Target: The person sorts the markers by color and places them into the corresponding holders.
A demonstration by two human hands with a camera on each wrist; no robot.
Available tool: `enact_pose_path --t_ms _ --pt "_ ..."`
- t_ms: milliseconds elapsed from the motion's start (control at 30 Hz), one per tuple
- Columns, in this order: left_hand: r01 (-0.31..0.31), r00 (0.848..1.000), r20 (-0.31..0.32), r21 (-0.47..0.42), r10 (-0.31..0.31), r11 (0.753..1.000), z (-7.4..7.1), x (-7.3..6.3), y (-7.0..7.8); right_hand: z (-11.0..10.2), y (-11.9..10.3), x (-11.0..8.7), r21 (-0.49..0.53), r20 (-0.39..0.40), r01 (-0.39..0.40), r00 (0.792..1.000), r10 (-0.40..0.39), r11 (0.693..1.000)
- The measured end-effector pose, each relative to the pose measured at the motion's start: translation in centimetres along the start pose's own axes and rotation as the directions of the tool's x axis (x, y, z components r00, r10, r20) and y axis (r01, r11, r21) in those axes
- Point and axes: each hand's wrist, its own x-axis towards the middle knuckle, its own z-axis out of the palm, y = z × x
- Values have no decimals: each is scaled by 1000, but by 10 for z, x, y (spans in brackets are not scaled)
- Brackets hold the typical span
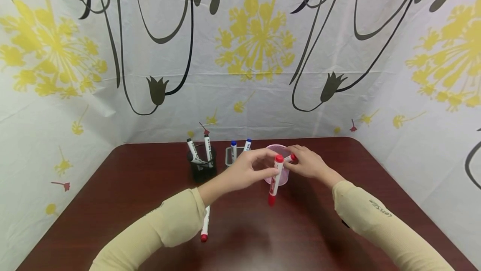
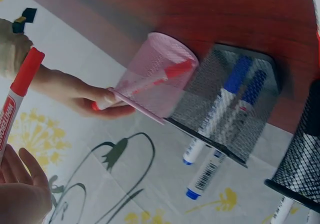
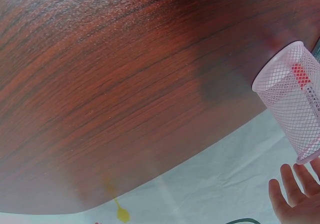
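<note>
My left hand (image 1: 246,167) pinches a red-and-white whiteboard marker (image 1: 276,181) near its upper end, over the table and in front of the pink mesh pen cup (image 1: 284,178). At the rim of that cup, my right hand (image 1: 307,163) holds the end of another red marker (image 2: 145,85). Most of this second marker's length is inside the cup, leaning, and shows through the mesh in both wrist views. In the right wrist view, fingers (image 3: 291,184) appear beside the cup's rim, but their pinch is out of frame.
A black mesh cup (image 1: 203,175) with white markers stands left on the dark red table (image 1: 158,166). Between the cups is a grey mesh holder (image 2: 272,76) with two blue markers (image 2: 227,94). One red-ended marker (image 1: 205,225) lies under the left forearm. Patterned cloth hangs behind.
</note>
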Motion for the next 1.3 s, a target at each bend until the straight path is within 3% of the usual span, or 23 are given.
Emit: enact_pose_path --t_ms 167,333,567,833,933,1033,1300 --pt "-22 999 -26 37 23 999 -4 8 -7 -1 -1 0 8 3 -17 1000 17 1000" --pt "-3 998 -55 40 5 999 -7 14 -17 -1 -3 -1 15 14 -29 999 29 999" --pt "6 996 -91 25 -3 1000 -9 28 -49 -1 -3 -1 28 15 -25 1000 25 999" --pt "31 995 -94 42 -27 999 -11 28 -23 0 -1 -1 19 -3 -14 1000 14 1000" --pt "40 995 -95 52 -35 998 -12 31 -22 0 -1 -1 17 -5 -13 1000 13 1000" --pt "38 994 -109 64 -30 997 -13 35 -25 0 -1 -1 22 -3 -15 1000 15 1000" --pt "-11 986 -164 95 26 995 -19 59 -59 1 0 0 11 -2 -5 1000 5 1000"
